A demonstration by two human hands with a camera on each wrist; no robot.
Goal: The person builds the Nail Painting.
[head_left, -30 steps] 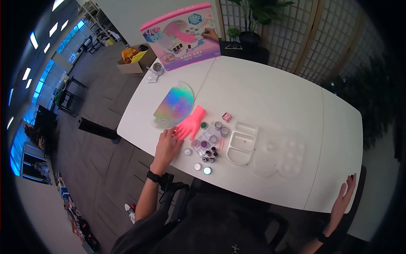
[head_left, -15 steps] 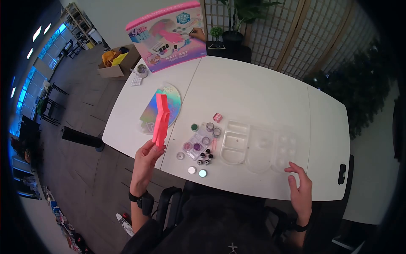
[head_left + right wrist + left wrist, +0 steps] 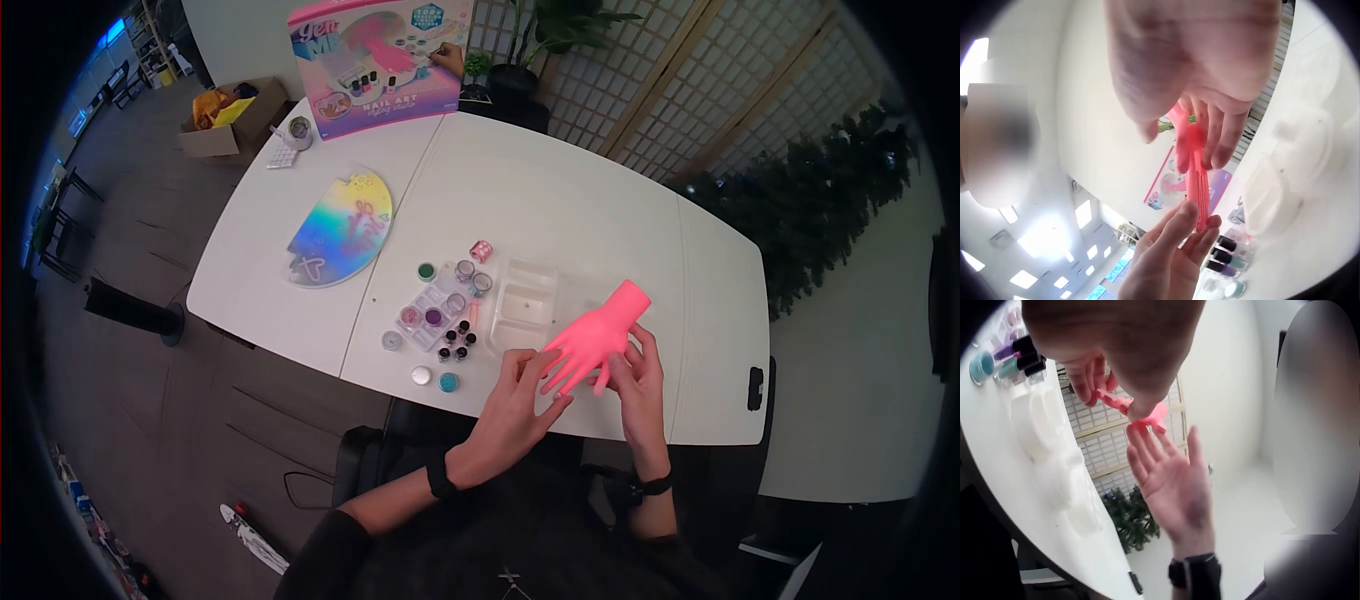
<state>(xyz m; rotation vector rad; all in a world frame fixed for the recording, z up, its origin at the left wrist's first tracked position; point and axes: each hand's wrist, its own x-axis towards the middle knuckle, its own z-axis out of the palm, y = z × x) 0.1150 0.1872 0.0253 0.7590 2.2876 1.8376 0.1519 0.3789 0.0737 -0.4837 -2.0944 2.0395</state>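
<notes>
- At far left I see one iridescent plate (image 3: pixel 345 230), set in from the desk's (image 3: pixel 560 180) left edge. Half a second ago the pink model hand (image 3: pixel 598 335) stood in front of it; now the whole plate shows.
- Behind the plate stands one upright box (image 3: pixel 380 65) at the back edge; a broad stretch of white surface runs from it down to the jars, so I have room there.
- Right of the plate, across a gap, I count nine jars (image 3: pixel 433 316) in the cluster and five black-capped bottles (image 3: pixel 461 353). The teal jar (image 3: pixel 449 382) sits near the front edge.
- Next comes one white tray (image 3: pixel 525 300) with three compartments, then one clear tray (image 3: pixel 1067 481), mostly covered in my head view.
- The left hand (image 3: pixel 505 420) pinches the model hand's fingertips. Earlier it held the model upright by itself; now the model is farther right, tilted in the air.
- The right hand (image 3: pixel 642 400) has come in to meet it, fingers stretched out and thumb apart, at the model's thumb side; how firmly it touches I cannot tell.
- Rightmost, more white surface reaches one black object (image 3: pixel 756 388) beside the right edge.
</notes>
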